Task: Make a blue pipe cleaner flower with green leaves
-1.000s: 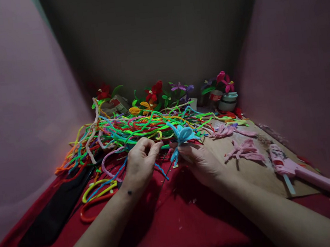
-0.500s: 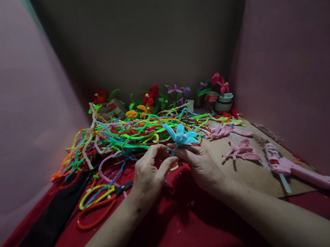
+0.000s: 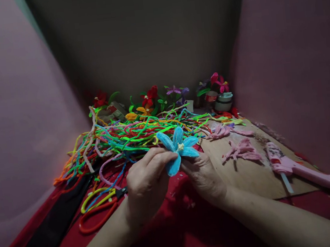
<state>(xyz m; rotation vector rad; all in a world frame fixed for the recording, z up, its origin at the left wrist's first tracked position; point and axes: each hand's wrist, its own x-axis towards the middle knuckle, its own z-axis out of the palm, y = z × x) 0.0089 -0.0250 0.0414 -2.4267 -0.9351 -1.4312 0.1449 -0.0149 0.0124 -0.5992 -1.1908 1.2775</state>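
A blue pipe-cleaner flower (image 3: 180, 148) with several spread petals and a pale yellow centre faces me, held above the red cloth. My left hand (image 3: 149, 180) is closed, with its thumb and fingertips against the flower's left petals near the centre. From below and behind, my right hand (image 3: 206, 178) is closed on the flower's base; its fingertips and the stem are hidden by the petals. Behind the flower lies a heap of multicoloured pipe cleaners (image 3: 130, 131).
Scissors (image 3: 99, 211) with red and yellow handles lie at left beside a black strip (image 3: 54, 221). At right, a cardboard sheet (image 3: 226, 172) bears pink pipe-cleaner pieces (image 3: 241, 151) and a pink glue gun (image 3: 302, 172). Several finished flowers (image 3: 150, 97) and a jar (image 3: 224, 102) stand behind.
The blue flower has been tilted toward me, so its open face and yellow centre now show. My left hand has shifted from below the flower up onto its petals.
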